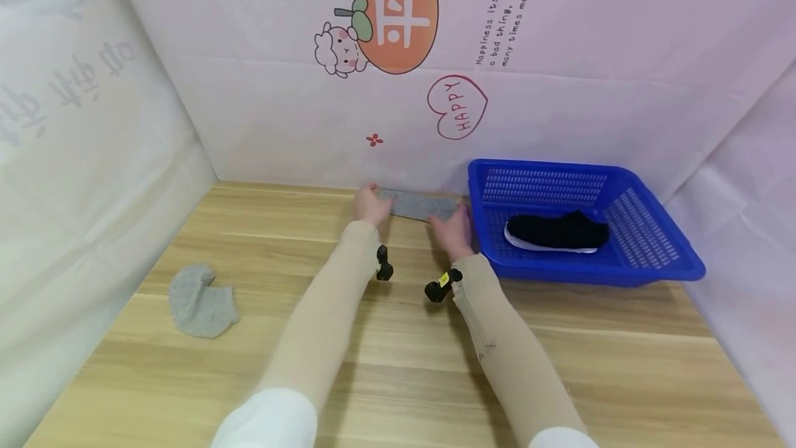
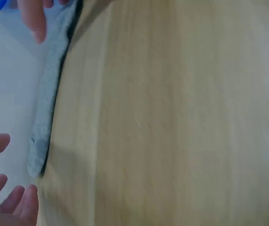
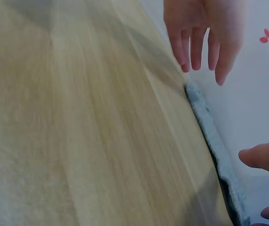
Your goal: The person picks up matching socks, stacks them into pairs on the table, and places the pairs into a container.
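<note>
A grey sock (image 1: 418,204) lies stretched out on the table along the foot of the back wall, one hand at each end. At its left end is my left hand (image 1: 372,206), thumb and fingers spread apart; in the left wrist view a small gap shows between the fingers and the sock (image 2: 47,103). My right hand (image 1: 452,232) hovers over the right end with its thumb (image 3: 257,156) held away from the cloth; some of its fingers are cut off by the frame edge. A second grey sock (image 1: 200,301) lies bent into a curve on the left side of the table.
A blue plastic basket (image 1: 653,270) stands at the back right, close beside my right hand. Inside it lie black socks (image 1: 556,230) with something white beneath. Printed white sheeting (image 1: 280,130) hangs behind the wooden table (image 1: 385,379) and along both sides.
</note>
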A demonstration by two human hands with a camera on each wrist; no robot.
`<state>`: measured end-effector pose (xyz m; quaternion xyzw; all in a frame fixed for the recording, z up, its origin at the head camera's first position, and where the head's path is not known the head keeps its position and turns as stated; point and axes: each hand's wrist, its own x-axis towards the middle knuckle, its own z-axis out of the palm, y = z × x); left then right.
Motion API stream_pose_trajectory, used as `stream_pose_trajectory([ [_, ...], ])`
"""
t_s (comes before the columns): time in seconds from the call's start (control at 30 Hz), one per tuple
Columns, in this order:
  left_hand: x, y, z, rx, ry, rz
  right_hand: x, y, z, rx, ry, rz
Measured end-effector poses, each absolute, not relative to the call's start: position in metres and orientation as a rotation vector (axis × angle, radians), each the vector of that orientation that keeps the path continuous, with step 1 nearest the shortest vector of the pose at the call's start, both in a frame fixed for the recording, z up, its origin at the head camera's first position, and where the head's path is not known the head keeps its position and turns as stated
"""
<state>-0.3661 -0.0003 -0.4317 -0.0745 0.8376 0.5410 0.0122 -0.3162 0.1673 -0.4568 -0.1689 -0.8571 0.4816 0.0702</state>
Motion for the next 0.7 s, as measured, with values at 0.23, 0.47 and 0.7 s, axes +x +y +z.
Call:
stream_pose_trajectory([
  [0.23, -0.3691, 0.0022, -0.4350, -0.360, 2.594, 1.669, -0.3214, 0.1680, -0.4589, -0.510, -2.665, 1.306],
  [0.47, -0.3698, 0.0008, -0.4367, -0.391, 2.646, 1.513, -0.3212, 0.1671, -0.4556, -0.528, -2.675, 1.250],
  [0.7, -0.3724, 0.0001, -0.4394, -0.379, 2.678, 1.553, -0.3202, 0.1691, -0.4593, -0.455, -2.725, 1.188],
])
